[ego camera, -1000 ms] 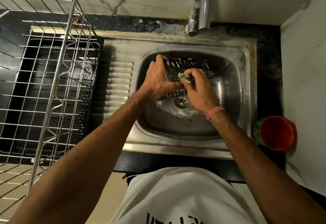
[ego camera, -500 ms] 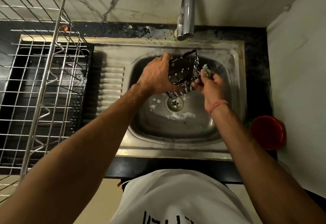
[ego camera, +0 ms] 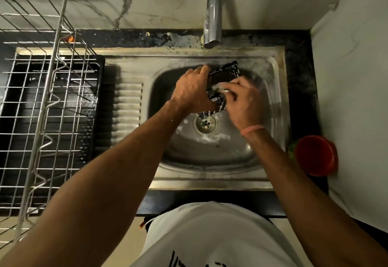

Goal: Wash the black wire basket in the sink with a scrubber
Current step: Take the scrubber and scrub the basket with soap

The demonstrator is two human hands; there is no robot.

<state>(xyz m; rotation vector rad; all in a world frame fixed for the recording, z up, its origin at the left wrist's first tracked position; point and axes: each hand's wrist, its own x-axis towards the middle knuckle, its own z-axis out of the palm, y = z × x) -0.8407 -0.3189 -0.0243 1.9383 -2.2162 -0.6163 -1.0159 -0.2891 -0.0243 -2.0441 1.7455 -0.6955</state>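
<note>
The small black wire basket (ego camera: 225, 73) is held tilted above the steel sink (ego camera: 210, 157), over the drain. My left hand (ego camera: 193, 90) grips its left side, fingers curled over the rim. My right hand (ego camera: 243, 100) holds a soapy green scrubber (ego camera: 220, 87) against the basket's open face; the scrubber is mostly hidden by my fingers and blurred. Foam lies on the sink floor near the drain (ego camera: 205, 124).
The tap (ego camera: 213, 14) stands behind the sink, no water running. A metal dish rack (ego camera: 42, 103) over a black tray fills the left counter. A red cup (ego camera: 316, 154) sits at the right by the wall.
My right hand moved with the scrubber from the basket's right edge onto its open face. The basket stays in my left hand, tipped much as half a second ago.
</note>
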